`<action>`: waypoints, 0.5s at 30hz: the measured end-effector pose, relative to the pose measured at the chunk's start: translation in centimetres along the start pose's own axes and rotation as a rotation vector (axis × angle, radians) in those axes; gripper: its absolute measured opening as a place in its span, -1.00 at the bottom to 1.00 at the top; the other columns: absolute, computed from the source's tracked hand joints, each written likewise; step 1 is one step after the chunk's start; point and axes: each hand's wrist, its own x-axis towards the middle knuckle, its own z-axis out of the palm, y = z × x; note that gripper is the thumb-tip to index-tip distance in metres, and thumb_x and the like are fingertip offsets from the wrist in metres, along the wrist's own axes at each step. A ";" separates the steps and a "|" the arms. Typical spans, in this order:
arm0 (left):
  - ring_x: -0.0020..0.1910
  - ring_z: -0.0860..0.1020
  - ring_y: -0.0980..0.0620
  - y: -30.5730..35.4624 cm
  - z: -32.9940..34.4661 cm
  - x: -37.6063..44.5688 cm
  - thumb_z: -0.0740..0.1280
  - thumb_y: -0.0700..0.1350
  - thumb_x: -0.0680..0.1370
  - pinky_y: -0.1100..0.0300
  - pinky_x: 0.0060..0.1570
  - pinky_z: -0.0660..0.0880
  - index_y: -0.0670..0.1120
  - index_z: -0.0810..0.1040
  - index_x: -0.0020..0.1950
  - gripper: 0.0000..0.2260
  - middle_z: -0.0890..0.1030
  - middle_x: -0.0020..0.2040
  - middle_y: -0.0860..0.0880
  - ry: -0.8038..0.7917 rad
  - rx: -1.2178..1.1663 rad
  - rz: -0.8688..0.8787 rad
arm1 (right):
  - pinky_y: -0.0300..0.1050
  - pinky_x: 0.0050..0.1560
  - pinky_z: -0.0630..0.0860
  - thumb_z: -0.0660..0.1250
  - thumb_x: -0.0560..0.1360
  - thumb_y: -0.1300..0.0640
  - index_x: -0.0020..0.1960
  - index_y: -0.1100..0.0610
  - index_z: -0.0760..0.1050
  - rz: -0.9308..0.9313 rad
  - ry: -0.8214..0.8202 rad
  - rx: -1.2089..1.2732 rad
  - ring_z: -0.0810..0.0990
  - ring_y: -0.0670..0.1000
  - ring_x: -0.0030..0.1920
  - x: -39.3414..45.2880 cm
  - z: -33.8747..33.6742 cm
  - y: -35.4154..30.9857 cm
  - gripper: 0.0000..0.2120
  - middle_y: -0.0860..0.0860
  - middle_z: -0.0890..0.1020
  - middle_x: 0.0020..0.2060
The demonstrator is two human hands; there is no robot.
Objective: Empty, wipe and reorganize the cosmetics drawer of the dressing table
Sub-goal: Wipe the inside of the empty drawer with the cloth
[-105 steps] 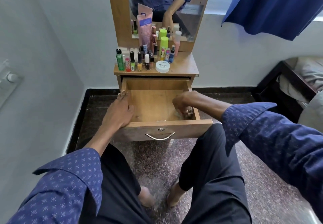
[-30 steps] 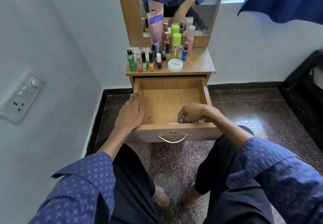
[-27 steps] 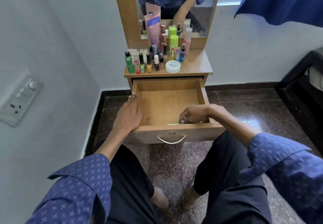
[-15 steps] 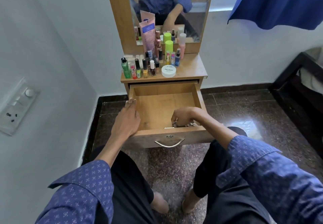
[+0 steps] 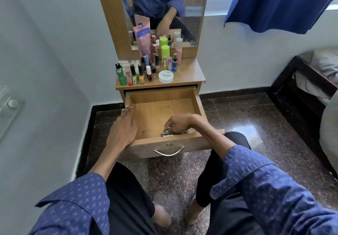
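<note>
Drawer (image 5: 161,113) of the dressing table stands pulled out toward the person, its wooden floor bare except at the near right corner, where a crumpled patterned cloth (image 5: 167,132) lies against the inside of the front panel. The right hand (image 5: 178,124) reaches down into that corner with its fingers (image 5: 169,124) curled and pinching the cloth, the wrist arched over the front edge. The left hand (image 5: 123,128) rests on the left side wall of the drawer, palm down, fingers lying together and nearly straight along the rim, the fingertips pointing toward the back. A curved metal handle (image 5: 169,152) sits on the drawer front below a small lock. On the bench (image 5: 190,73) above, the cosmetics stand gathered on the left and middle: a green bottle (image 5: 120,75) at the far left, a row of small nail polish bottles (image 5: 141,74) beside it, a round white jar (image 5: 165,76) labelled nail polish just in front, a tall pink tube (image 5: 143,40) leaning at the mirror (image 5: 164,5), two lime-green capped containers, one of them a reflection, and a pink bottle with a white cap (image 5: 178,50). The mirror shows the person's blue patterned shirt and one arm. Both sleeves (image 5: 265,189) are of the same blue cloth, the legs are in dark trousers, and bare feet rest on the speckled dark floor (image 5: 247,117). A blue curtain (image 5: 281,4) hangs at the window on the right, and a dark bed frame (image 5: 292,92) stands at the right edge.
</note>
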 end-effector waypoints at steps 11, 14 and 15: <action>0.61 0.30 -0.20 -0.1 0.3 0.1 0.09 -0.13 0.73 -0.21 0.55 0.30 -0.13 0.22 0.68 -0.51 0.16 0.69 -0.10 0.009 -0.006 0.002 | -0.26 -0.55 0.28 0.26 0.60 0.31 0.17 0.05 0.53 0.126 -0.100 -0.128 0.37 -0.04 -0.40 -2.9 -1.8 3.6 -0.76 0.07 0.53 -0.10; 0.62 0.28 -0.19 0.0 0.3 0.1 0.08 -0.12 0.73 -0.20 0.56 0.28 -0.13 0.21 0.68 -0.51 0.15 0.69 -0.10 0.001 -0.001 0.002 | -0.20 -0.42 0.41 0.31 0.56 0.34 0.01 0.03 0.52 0.057 -0.072 -0.045 0.46 -0.01 -0.32 -2.3 -1.5 2.5 -0.79 0.05 0.58 -0.12; 0.62 0.28 -0.19 0.0 0.3 0.1 0.08 -0.13 0.73 -0.19 0.57 0.27 -0.13 0.21 0.68 -0.51 0.15 0.70 -0.10 0.002 -0.002 0.001 | -0.15 -0.31 0.47 0.33 0.56 0.33 -0.03 0.01 0.51 0.010 -0.044 0.001 0.51 0.00 -0.26 -2.0 -1.1 2.2 -0.79 0.02 0.61 -0.10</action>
